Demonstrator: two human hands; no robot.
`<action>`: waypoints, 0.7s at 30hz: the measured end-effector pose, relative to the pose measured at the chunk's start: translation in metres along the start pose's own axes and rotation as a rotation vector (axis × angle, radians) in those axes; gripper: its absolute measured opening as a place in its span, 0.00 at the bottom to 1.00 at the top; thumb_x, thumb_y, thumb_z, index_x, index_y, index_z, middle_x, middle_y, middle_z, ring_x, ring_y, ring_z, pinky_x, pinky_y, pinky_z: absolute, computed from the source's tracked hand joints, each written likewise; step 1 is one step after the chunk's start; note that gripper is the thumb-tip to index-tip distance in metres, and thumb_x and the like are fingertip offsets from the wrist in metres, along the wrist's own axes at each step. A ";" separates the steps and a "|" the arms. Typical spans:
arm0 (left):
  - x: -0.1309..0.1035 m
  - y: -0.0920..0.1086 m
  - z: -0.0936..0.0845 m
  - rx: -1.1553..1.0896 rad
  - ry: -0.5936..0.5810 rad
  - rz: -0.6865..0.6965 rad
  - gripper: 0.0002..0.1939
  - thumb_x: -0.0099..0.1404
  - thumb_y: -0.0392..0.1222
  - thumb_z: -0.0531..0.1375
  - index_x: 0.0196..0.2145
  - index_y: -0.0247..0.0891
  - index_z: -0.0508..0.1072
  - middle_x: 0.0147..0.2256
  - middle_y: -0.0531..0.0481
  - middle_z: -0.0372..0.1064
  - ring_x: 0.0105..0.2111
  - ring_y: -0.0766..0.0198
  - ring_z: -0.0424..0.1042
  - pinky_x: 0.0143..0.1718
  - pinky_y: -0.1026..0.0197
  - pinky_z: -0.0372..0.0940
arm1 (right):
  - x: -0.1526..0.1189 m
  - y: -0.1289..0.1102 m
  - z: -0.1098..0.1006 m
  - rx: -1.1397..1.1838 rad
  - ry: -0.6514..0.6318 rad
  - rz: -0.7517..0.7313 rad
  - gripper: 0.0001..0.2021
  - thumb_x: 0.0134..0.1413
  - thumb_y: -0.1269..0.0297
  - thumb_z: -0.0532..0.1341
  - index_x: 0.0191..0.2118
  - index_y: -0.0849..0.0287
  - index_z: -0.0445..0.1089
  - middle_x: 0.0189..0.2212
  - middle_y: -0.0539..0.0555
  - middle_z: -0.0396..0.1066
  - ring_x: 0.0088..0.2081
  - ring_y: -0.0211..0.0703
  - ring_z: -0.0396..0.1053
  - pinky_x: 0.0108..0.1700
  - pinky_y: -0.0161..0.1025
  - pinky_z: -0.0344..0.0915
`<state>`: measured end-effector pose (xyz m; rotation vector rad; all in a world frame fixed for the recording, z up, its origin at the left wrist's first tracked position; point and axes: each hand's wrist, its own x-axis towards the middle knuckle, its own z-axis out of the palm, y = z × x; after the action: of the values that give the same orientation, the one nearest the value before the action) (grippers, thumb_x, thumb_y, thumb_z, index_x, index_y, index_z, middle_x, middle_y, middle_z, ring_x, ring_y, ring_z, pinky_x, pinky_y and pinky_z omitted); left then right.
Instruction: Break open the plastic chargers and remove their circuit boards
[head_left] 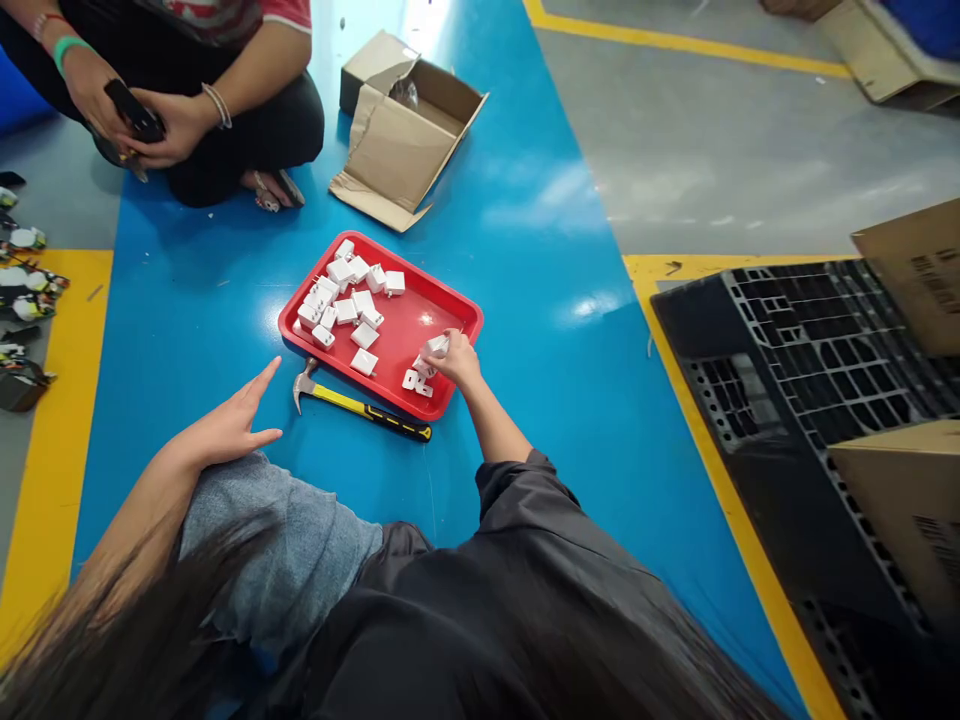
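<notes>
A red tray [405, 310] lies on the blue floor with several white plug adapters [364, 335] gathered mostly at its left side. Over the tray's right end, my right hand [457, 358] has its fingers closed round a white adapter [435, 347]. Just below those fingers sit some small white pieces [417, 382]. My left hand [236, 422] is empty, its fingers stretched out and thumb apart, above my knee to the left of the tray. A hammer [360, 405] with a yellow and black handle rests on the floor along the tray's near edge.
An open cardboard box [401, 150] stands beyond the tray. At the upper left, a seated person [247, 120] holds a dark object in both hands. Black plastic pallets [787, 400] with cardboard boxes [900, 500] are on the right. Assorted parts [26, 290] lie at the far left.
</notes>
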<state>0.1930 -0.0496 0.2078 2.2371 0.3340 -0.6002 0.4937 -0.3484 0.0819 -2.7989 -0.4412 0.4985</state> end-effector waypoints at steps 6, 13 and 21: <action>-0.002 -0.003 0.000 -0.027 0.001 -0.029 0.52 0.62 0.55 0.58 0.72 0.40 0.32 0.69 0.32 0.43 0.68 0.45 0.51 0.63 0.45 0.57 | -0.002 0.004 0.005 -0.115 -0.131 -0.026 0.37 0.46 0.57 0.68 0.61 0.55 0.57 0.54 0.61 0.68 0.52 0.56 0.70 0.48 0.45 0.68; -0.002 0.003 -0.001 -0.065 -0.022 -0.097 0.52 0.61 0.57 0.58 0.72 0.39 0.32 0.67 0.31 0.49 0.65 0.44 0.57 0.59 0.44 0.62 | 0.052 0.021 -0.016 -0.125 -0.023 -0.068 0.33 0.48 0.70 0.62 0.62 0.57 0.56 0.57 0.60 0.65 0.53 0.49 0.67 0.49 0.40 0.67; -0.001 -0.003 0.001 -0.087 -0.002 -0.117 0.51 0.62 0.58 0.57 0.72 0.41 0.33 0.64 0.32 0.56 0.61 0.44 0.64 0.56 0.44 0.65 | 0.099 0.033 -0.003 -0.356 -0.223 -0.023 0.41 0.47 0.70 0.66 0.68 0.55 0.53 0.63 0.66 0.56 0.61 0.58 0.60 0.55 0.49 0.64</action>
<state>0.1902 -0.0487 0.2058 2.1446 0.4832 -0.6372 0.5919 -0.3460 0.0457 -3.0823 -0.6666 0.8038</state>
